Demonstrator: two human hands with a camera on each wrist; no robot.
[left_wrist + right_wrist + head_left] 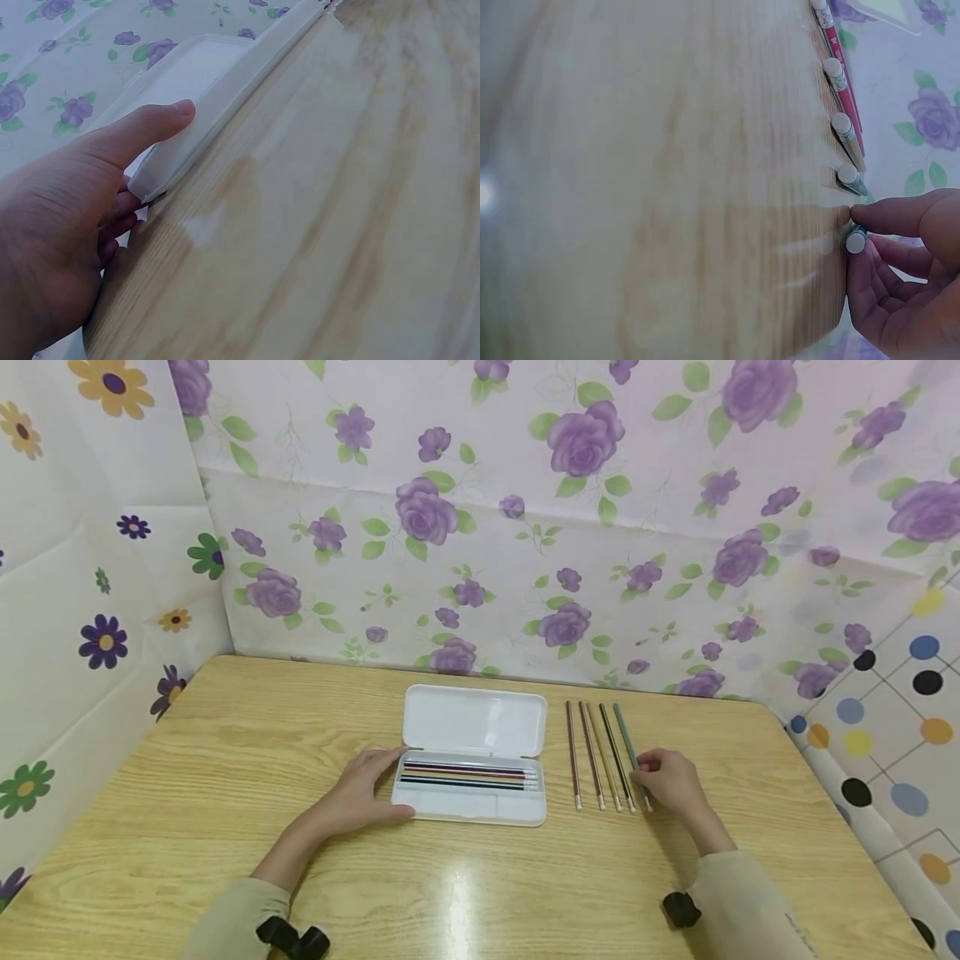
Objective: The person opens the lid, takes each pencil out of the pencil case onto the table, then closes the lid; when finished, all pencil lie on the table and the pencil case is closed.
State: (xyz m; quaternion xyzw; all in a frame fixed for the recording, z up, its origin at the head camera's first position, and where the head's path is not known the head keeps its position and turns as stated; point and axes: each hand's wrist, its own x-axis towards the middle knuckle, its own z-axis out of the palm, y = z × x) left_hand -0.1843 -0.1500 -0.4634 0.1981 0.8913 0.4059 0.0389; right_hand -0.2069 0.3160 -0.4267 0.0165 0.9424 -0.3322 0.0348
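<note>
A white pencil case (468,807) lies with its lid (475,721) folded back on the table. Several pencils (465,776) lie lengthwise inside it, white erasers to the right. My left hand (367,793) holds the case's left end, thumb on the near side and fingers round the far corner; the left wrist view shows the thumb (161,120) on the case wall. At the right, my right hand (672,781) pinches a green pencil (625,732) near its eraser end. In the right wrist view its white eraser (856,242) sits between thumb and fingers.
Left of the green pencil, a row of pencils lies on the table: a black one (613,747), a yellow one (600,747) and two reddish ones (573,747). A floral cloth (480,552) hangs behind the table's back edge.
</note>
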